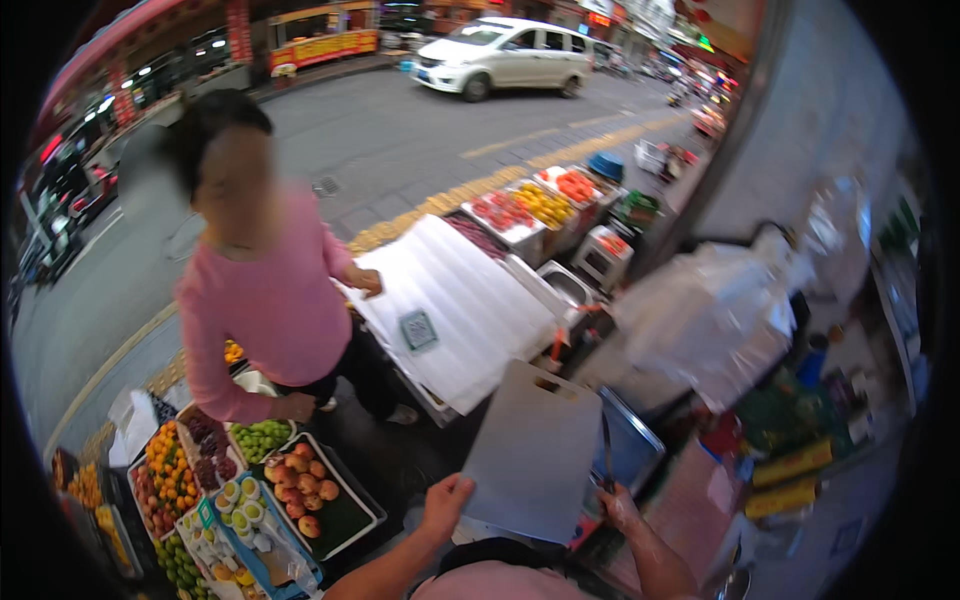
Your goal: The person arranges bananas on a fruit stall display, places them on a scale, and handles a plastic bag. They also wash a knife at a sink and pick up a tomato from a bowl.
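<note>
My left hand (447, 504) grips the lower left edge of a grey cutting board (531, 454), thumb on top. The board is tilted in front of my body, and a handle slot shows at its far end. In my right hand (621, 510) is a knife (607, 442), its blade pointing away from me along the board's right edge. Whether these fingers also touch the board, I cannot tell. Beyond the board a table under a white cover (457, 292) bears a printed code card (418, 331).
A person in a pink top (274, 300) stands across at the left, one hand by the white cover. Crates of pomegranates (300, 480), wrapped fruit (241, 506) and oranges (169, 457) lie lower left. Plastic bags (712, 300) hang right. A white van (502, 56) is on the road.
</note>
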### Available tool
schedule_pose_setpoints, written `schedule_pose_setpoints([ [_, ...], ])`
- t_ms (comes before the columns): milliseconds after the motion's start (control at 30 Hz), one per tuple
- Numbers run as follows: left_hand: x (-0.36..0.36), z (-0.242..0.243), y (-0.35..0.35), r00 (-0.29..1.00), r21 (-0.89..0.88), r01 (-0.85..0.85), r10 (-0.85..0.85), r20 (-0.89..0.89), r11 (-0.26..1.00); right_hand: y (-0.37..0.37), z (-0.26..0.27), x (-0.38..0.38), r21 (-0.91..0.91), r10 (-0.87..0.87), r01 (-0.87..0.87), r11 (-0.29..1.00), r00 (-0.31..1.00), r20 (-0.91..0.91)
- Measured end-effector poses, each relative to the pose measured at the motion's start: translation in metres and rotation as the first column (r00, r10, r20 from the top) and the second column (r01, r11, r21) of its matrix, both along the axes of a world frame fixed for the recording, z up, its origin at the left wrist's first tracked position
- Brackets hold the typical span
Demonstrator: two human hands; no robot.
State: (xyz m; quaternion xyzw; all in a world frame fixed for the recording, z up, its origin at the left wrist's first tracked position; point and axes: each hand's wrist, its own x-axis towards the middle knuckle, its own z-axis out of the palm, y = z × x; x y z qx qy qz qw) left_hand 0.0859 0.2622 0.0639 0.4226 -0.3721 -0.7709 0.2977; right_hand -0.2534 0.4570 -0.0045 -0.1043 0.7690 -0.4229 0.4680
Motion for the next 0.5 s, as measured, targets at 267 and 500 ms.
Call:
schedule_pose_setpoints([
  [267, -0.108, -0.055, 0.207, 0.991, 0.015, 0.114, -0.112, -0.075, 0.993, 0.256, 0.027, -0.044, 0.056, -0.232, 0.24, 0.969, 0.966, -0.117],
  [500, -0.181, -0.117, 0.334, 0.935, 0.177, 0.355, -0.349, -0.066, 0.918, 0.449, 0.078, -0.055, 0.017, -0.194, 0.222, 0.975, 0.886, -0.421],
])
